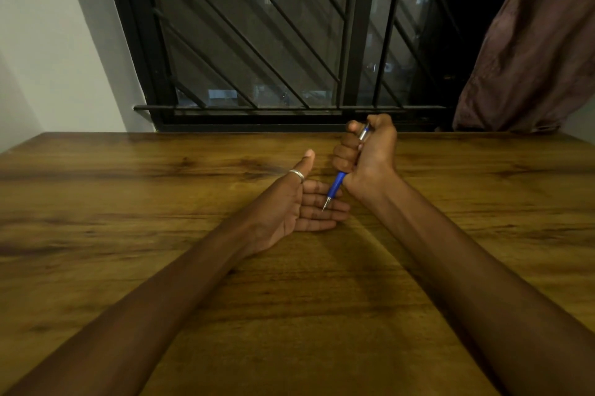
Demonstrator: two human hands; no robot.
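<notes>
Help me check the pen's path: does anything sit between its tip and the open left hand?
Nothing visible does. The right hand grips the pen in a fist, tip aimed down at the fingers of the left hand; whether it touches them is unclear.

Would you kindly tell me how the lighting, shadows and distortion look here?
Head view: dim, warm light; soft arm shadows on the table; the wide lens slants the window; the pen in the right hand looks sharp over the open left hand.
</notes>
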